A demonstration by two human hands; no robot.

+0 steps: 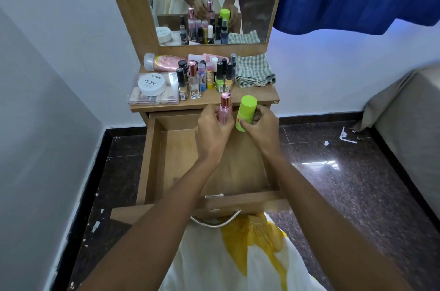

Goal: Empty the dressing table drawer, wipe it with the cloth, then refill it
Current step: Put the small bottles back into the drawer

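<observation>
A person stands over the pulled-out wooden drawer point(152, 162), its inside bare. Their left hand point(213, 131) grips a pink perfume bottle point(225, 110); their right hand point(260, 127) grips a lime-green stick container point(246, 112). The checked cloth point(254, 70) lies folded on the dressing table top point(257, 98), beside crowded cosmetics.

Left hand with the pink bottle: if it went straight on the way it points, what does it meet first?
Probably the tabletop, at its front edge; if the left hand and its pink bottle pass above that, the green nail polish bottles standing just behind. Height is hard to judge.
</observation>
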